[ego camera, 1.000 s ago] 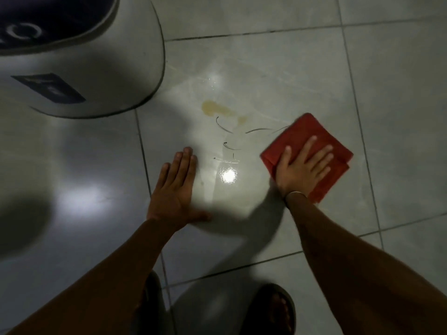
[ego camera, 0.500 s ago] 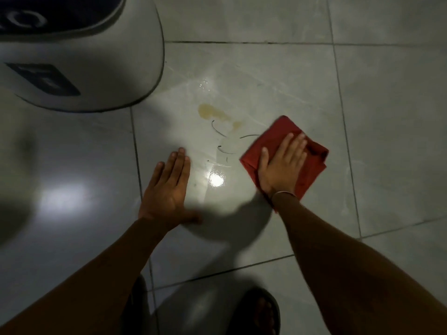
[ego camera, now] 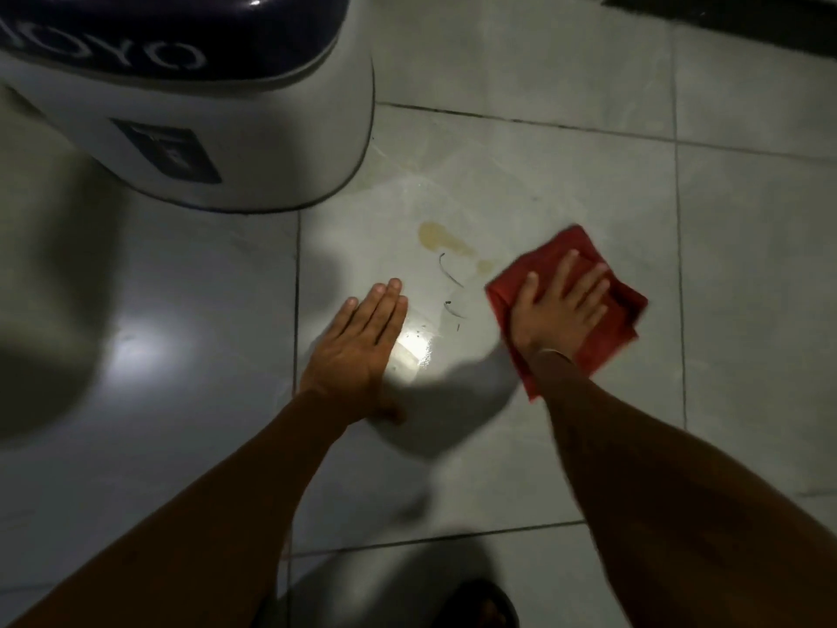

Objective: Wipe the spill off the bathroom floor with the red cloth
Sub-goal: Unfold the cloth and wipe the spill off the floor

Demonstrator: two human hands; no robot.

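A folded red cloth (ego camera: 620,310) lies flat on the grey tiled floor, right of centre. My right hand (ego camera: 559,310) presses down on it with fingers spread, palm flat on the cloth. A yellowish spill (ego camera: 437,235) with a smaller patch and thin dark wet streaks sits just left of the cloth's upper-left corner. My left hand (ego camera: 362,351) rests flat on the tile, fingers together, to the left of the streaks, holding nothing.
A white bin (ego camera: 253,142) with a dark lid stands on the floor at the upper left, close to the spill. A bright light glare (ego camera: 414,351) shines on the wet tile beside my left hand. A sandalled foot (ego camera: 475,605) shows at the bottom edge.
My right hand has slid the red cloth leftward toward the spill over the last second. My left hand has stayed planted on the tile. The camera has shifted slightly.
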